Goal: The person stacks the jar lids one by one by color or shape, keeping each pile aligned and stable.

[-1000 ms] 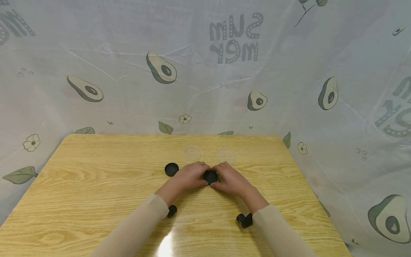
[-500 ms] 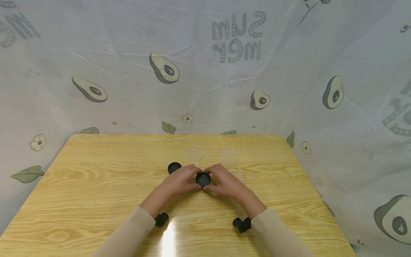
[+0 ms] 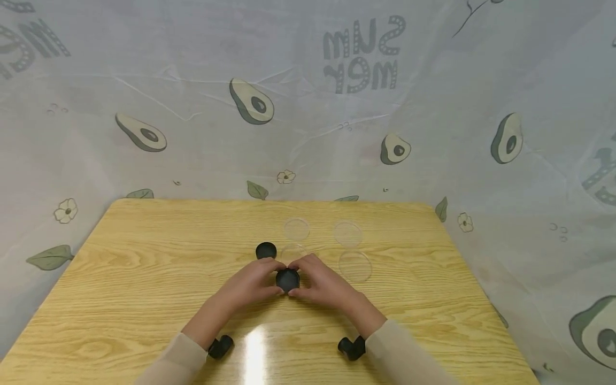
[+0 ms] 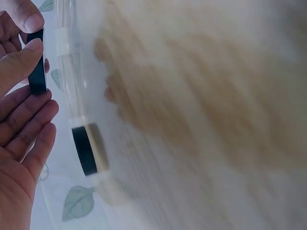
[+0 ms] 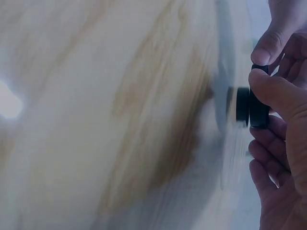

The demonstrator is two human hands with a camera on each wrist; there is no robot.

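Both hands hold one black round lid (image 3: 287, 280) from opposite sides, thumbs at its near edge and fingers at its far edge. My left hand (image 3: 250, 282) grips its left side; my right hand (image 3: 321, 282) grips the right. Seen edge-on in the left wrist view, the lid (image 4: 37, 67) is raised clear of the table. A second black lid (image 3: 266, 250) lies on the wood just beyond the left hand, its black side (image 4: 85, 151) also showing in the left wrist view.
Several clear round dishes, such as the nearest one (image 3: 371, 267) and one at the back (image 3: 297, 240), stand beyond the hands on the wooden table (image 3: 144, 256). A printed cloth (image 3: 308, 133) hangs behind. Black wrist devices (image 3: 353, 347) hang at the sleeves.
Both hands have moved left and toward the body with the black lid, uncovering clear dishes behind them. The second lid and the dishes keep their places; the whole view has shifted slightly.
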